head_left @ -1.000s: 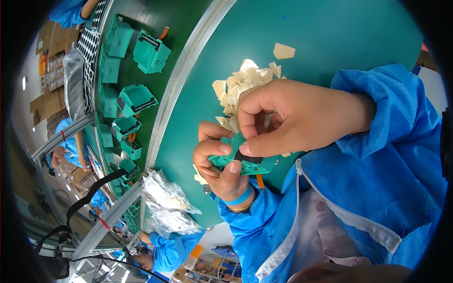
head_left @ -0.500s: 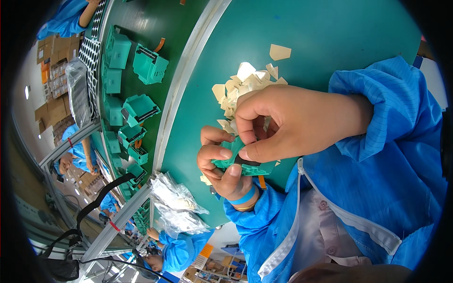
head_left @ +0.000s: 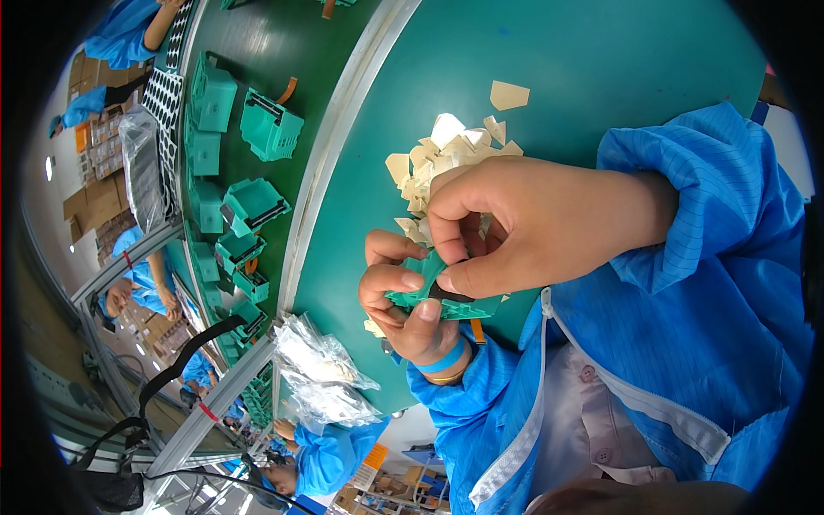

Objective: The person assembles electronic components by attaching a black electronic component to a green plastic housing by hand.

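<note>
Housing [head_left: 470, 307] in green plastic is up in your hands, just above the worktop [head_left: 601, 73] and near its lower edge, where your jacket [head_left: 712, 318] begins. Your left hand [head_left: 399, 300] has a proper grip on it, thumb on the near side and fingers wrapped round the far left. Your right hand [head_left: 532, 227] is curled, thumb and bent fingers close together at the dark strip [head_left: 446, 293] on the housing; honestly can't tell if you're pinching anything there, the fingertips hide it. An orange ribbon [head_left: 478, 331] pokes out below the housing, just right of the blue band [head_left: 443, 355] on your left wrist.

Pile of cream pieces [head_left: 421, 167] sits further up the worktop, partly behind your right hand, with one loose piece [head_left: 510, 94] lying apart above it. You've got clear plastic bags [head_left: 322, 352] at the lower left corner, right by the metal rail [head_left: 343, 129] that runs along the left edge. Past that rail, more green housings [head_left: 273, 127] stand on a darker green surface [head_left: 275, 34], a few with orange ribbons too. Co-worker in a blue sleeve [head_left: 330, 455] is beyond the lower left corner.
</note>
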Demonstrator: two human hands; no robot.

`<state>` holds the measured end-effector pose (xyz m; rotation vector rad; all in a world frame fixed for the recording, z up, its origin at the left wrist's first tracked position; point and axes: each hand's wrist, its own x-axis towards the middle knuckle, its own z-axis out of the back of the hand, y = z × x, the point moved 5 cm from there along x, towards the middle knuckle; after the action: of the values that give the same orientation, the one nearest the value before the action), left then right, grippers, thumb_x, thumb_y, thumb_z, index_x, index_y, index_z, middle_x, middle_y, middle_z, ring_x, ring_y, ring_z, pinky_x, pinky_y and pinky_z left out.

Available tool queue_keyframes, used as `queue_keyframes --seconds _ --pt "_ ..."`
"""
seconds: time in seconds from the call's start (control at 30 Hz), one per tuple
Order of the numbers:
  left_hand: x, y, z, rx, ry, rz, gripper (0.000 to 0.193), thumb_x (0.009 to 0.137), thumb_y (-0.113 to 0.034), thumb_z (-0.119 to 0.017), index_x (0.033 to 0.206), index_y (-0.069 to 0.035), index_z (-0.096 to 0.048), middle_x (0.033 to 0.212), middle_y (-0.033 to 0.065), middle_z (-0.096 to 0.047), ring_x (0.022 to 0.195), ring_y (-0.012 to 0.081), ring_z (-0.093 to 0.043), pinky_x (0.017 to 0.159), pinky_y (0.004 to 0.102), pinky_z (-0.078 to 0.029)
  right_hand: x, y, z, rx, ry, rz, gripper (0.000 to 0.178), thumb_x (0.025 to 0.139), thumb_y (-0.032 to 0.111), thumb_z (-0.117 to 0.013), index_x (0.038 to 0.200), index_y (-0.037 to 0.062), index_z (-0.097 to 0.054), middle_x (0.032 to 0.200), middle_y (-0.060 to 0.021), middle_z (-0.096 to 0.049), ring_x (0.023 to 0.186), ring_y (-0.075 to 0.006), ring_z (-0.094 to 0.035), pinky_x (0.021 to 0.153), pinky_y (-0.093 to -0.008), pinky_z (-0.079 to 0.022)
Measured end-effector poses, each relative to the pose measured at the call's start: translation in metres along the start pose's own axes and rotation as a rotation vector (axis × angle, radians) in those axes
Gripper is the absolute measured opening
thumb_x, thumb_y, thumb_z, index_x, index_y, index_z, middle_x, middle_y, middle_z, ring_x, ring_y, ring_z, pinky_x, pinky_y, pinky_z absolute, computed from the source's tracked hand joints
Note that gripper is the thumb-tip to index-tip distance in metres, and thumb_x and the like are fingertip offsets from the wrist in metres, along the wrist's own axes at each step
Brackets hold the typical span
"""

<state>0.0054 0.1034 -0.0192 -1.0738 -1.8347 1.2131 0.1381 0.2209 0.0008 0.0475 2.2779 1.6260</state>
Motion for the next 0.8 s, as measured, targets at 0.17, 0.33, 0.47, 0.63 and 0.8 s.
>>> queue_keyframes --seconds 0.17,0.33,0.47,0.63,0.8 --pt "0.0002 -0.0009 0.0001 -0.002 0.008 -0.005 0.024 0.075 -0.015 -0.070 0.094 -0.006 -0.059 0.101 0.0114 -0.048 0.089 0.0315 -0.061 0.083 0.0488 -0.055 0.0005 0.0010 -0.0007 -0.008 -0.005 0.019 0.018 0.087 0.013 -0.072 0.083 0.0016 -0.058 0.082 -0.0030 -0.058 0.070 -0.0089 -0.056 0.060 -0.0255 -0.046" --pt "-0.0002 -0.0021 0.0006 0.054 0.024 -0.028 0.024 0.076 -0.015 -0.070 0.096 -0.007 -0.059 0.103 0.0119 -0.048 0.092 0.0322 -0.061 0.085 0.0502 -0.054 0.0002 0.0001 0.0000 -0.031 -0.011 0.042 0.020 0.087 0.015 -0.073 0.084 0.0019 -0.058 0.082 -0.0033 -0.058 0.071 -0.0094 -0.057 0.061 -0.0256 -0.047" --pt "0.0000 -0.0040 -0.0003 0.032 0.030 -0.015 0.024 0.076 -0.016 -0.071 0.096 -0.008 -0.059 0.104 0.0119 -0.048 0.095 0.0332 -0.061 0.086 0.0514 -0.054 -0.0003 0.0027 0.0029 -0.082 -0.023 0.083 0.020 0.087 0.018 -0.073 0.086 0.0023 -0.060 0.083 -0.0036 -0.059 0.075 -0.0105 -0.058 0.064 -0.0268 -0.048" --pt "0.0013 -0.0051 0.0005 -0.014 0.039 -0.006 0.024 0.076 -0.017 -0.071 0.095 -0.011 -0.058 0.105 0.0111 -0.046 0.097 0.0348 -0.060 0.087 0.0544 -0.053 -0.0018 0.0034 0.0036 -0.012 0.012 0.026 0.019 0.088 0.019 -0.071 0.089 0.0019 -0.062 0.085 -0.0040 -0.060 0.077 -0.0111 -0.058 0.066 -0.0273 -0.049" --pt "0.0017 -0.0057 -0.0003 -0.015 0.034 -0.013 0.024 0.075 -0.018 -0.072 0.094 -0.011 -0.058 0.104 0.0107 -0.046 0.097 0.0348 -0.060 0.087 0.0547 -0.053 -0.0018 0.0028 0.0030 -0.033 0.004 0.026 0.019 0.089 0.018 -0.071 0.090 0.0012 -0.062 0.085 -0.0046 -0.061 0.077 -0.0109 -0.059 0.067 -0.0275 -0.049"
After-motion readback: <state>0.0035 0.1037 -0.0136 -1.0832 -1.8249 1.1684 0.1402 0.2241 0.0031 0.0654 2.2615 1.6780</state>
